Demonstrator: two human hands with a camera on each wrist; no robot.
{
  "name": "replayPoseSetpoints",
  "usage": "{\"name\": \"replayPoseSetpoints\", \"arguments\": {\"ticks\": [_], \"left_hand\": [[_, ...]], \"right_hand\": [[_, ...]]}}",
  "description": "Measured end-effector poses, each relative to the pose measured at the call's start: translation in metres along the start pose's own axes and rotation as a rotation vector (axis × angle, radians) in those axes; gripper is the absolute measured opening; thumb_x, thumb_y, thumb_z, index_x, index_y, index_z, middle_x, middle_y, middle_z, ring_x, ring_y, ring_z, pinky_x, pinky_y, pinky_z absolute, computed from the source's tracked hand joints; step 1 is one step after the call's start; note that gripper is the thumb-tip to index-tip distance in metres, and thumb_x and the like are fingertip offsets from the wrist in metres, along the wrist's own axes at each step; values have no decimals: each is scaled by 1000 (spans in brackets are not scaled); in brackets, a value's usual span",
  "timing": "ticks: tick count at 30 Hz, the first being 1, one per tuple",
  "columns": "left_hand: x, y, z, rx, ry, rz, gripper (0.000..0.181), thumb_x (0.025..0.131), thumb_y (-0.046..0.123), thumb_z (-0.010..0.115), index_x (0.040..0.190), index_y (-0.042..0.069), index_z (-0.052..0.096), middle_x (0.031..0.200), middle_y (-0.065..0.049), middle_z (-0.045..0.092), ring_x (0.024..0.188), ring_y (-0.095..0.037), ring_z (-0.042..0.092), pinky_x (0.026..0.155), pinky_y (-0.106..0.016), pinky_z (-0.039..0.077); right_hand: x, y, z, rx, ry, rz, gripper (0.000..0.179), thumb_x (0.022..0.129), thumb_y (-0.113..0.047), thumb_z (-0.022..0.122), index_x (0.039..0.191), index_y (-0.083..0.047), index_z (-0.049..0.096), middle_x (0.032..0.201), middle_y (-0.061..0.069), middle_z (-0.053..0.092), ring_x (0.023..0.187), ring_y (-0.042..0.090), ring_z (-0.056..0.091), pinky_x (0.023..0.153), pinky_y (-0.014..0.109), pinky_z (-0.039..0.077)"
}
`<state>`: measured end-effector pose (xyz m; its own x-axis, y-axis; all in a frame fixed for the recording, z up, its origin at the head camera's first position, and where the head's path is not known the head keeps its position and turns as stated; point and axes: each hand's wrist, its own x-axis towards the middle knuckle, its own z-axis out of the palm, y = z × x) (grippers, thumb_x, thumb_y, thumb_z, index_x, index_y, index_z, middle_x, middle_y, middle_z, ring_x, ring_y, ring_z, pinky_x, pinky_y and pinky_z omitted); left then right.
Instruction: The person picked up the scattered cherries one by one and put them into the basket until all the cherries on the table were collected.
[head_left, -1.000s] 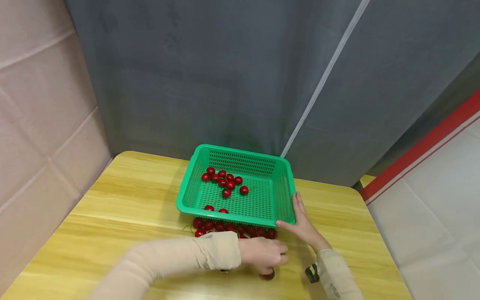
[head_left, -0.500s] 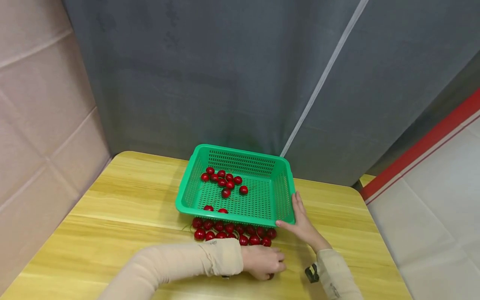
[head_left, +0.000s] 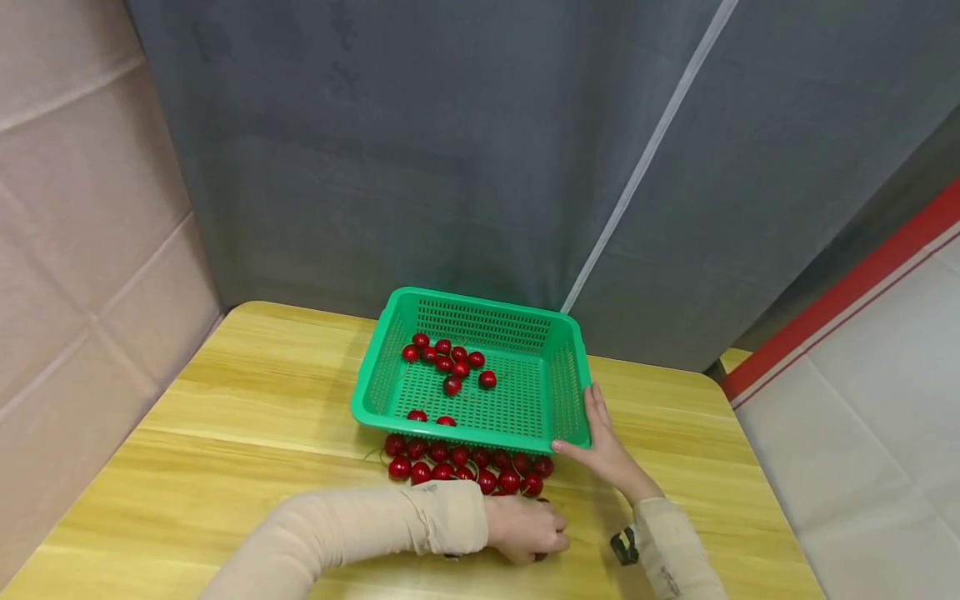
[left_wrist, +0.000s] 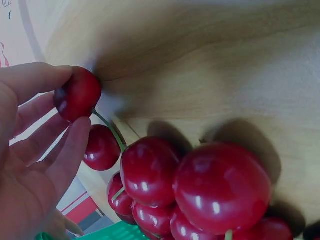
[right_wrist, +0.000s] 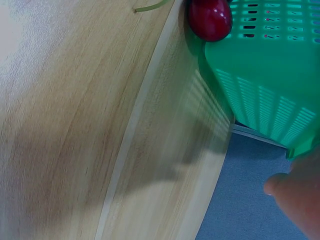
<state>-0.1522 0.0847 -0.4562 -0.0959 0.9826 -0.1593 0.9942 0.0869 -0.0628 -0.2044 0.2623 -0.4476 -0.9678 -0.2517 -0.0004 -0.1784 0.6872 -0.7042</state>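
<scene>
The left hand (head_left: 525, 528) has a small, pinching grip on one red cherry (left_wrist: 79, 94), close by the rows of cherries (head_left: 487, 482) on the wooden surface (head_left: 285, 433). The right hand (head_left: 609, 452) spreads its grip wide, straight fingers touching the green basket (head_left: 480, 435), where more cherries (head_left: 460, 369) lie.

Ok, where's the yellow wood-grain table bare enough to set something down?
Free: the table left of the green perforated plastic basket, and right of the right hand. Crowded: the basket's near side, with rows of round red cherries and the left hand, which pinches another cherry.
</scene>
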Motion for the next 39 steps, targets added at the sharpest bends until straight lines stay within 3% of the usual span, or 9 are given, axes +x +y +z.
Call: {"name": "replayPoseSetpoints", "arguments": {"ticks": [4,9,13,17,20,23,27,34,39], "left_hand": [[2,-1,-1,-5,-17,10,15,84,20,62,98,24,60,90,12,52,78,0,48,67,-10,40],[-1,-2,-13,-15,23,58,12,84,19,60,96,22,60,87,11,53,75,1,48,63,-8,38],[-9,-5,-38,-4,66,85,11,85,21,59,96,21,59,89,11,53,78,1,48,67,-7,38],[-25,-19,-67,-1,164,71,12,82,20,61,93,18,60,89,9,55,78,-1,48,70,-9,39],[-44,-38,-85,-33,234,-6,17,79,19,64,95,15,61,94,5,58,79,-3,50,72,-11,40],[-64,-63,-99,-116,270,-127,18,79,16,65,96,13,60,94,3,58,81,-7,50,72,-13,41],[-88,-102,-106,-259,294,-286,9,81,10,63,89,10,59,87,1,55,76,-10,51,67,-16,43],[-119,-168,-89,-421,215,-541,7,82,5,60,89,7,59,87,-1,57,75,-13,50,65,-23,44],[-134,-199,-74,-509,133,-738,12,78,3,60,88,8,59,85,-2,58,72,-14,50,61,-25,43]], "right_hand": [[0,0,0,-3,0,0,106,77,-36,70,145,-5,-5,150,11,-16,136,39,-6,102,63,12],[-1,-1,0,-1,1,7,106,77,-37,70,145,-6,-5,151,11,-16,136,38,-6,103,63,12],[-1,-2,-1,1,-3,5,106,77,-36,70,145,-7,-5,151,12,-15,136,39,-6,102,63,13],[-1,-1,-1,-7,-8,-7,106,77,-35,70,145,-6,-6,150,13,-16,136,40,-6,102,63,14],[0,0,-2,-19,-8,-18,105,78,-34,69,145,-4,-5,150,15,-15,135,41,-5,102,63,15],[0,0,-2,-12,-3,-15,103,78,-32,69,145,-3,-4,150,15,-15,135,41,-4,102,62,15],[0,-1,-1,5,3,3,104,78,-32,69,145,-3,-4,150,14,-15,136,41,-6,102,63,12],[1,0,0,-3,7,4,106,76,-34,70,145,-2,-4,150,14,-16,136,40,-7,102,63,10],[0,0,2,-3,7,-2,105,77,-34,69,145,-2,-4,150,14,-16,136,39,-7,102,63,10]]}}
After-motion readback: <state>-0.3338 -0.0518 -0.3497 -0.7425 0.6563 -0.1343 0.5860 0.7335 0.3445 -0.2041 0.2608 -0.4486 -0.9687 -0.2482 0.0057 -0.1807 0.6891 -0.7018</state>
